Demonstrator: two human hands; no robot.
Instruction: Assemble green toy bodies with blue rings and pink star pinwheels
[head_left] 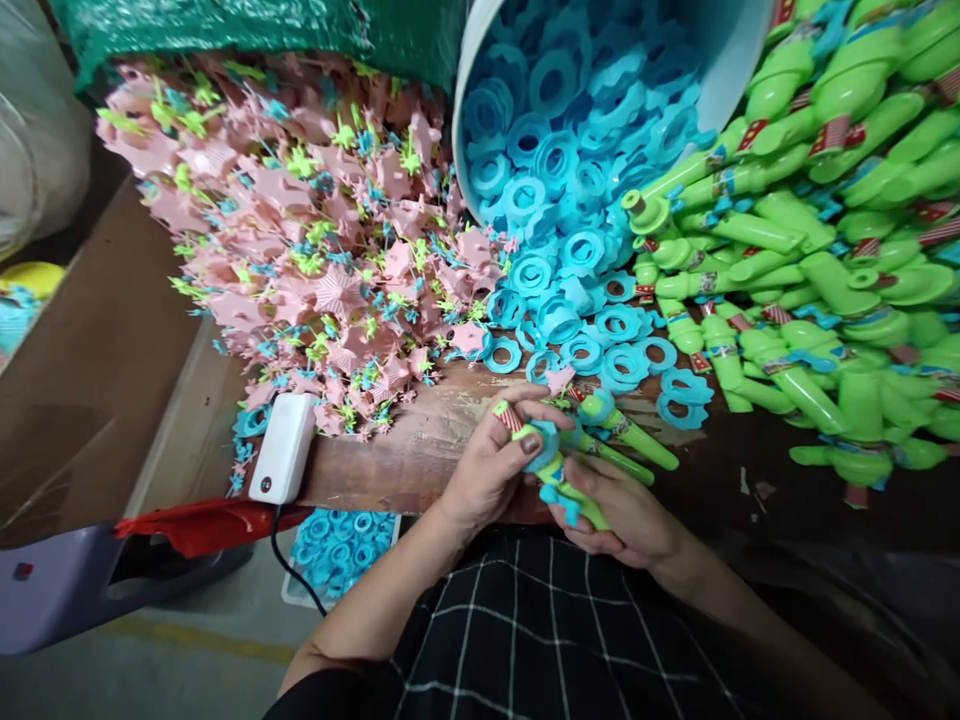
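Note:
Near the table's front edge, my left hand [491, 465] is closed around the upper end of a green plastic toy handle [594, 512], its thumb pressing by a blue scalloped ring [546, 442] around the handle. A red-and-white striped piece shows at the tip. My right hand [626, 510] grips the lower part, where a small blue piece [559, 503] sticks out. Just beyond my hands lie more green handles [637, 437] with blue rings on them, and a pink piece [559, 380]. My fingers partly hide the held handle.
Pink star-shaped parts [300, 240] with small figures pile up at left. A tipped white bucket [463, 120] spills blue rings [581, 250]. Green handles [817, 280] heap at right. A white power bank [283, 445] with a cable sits at the table edge [360, 480].

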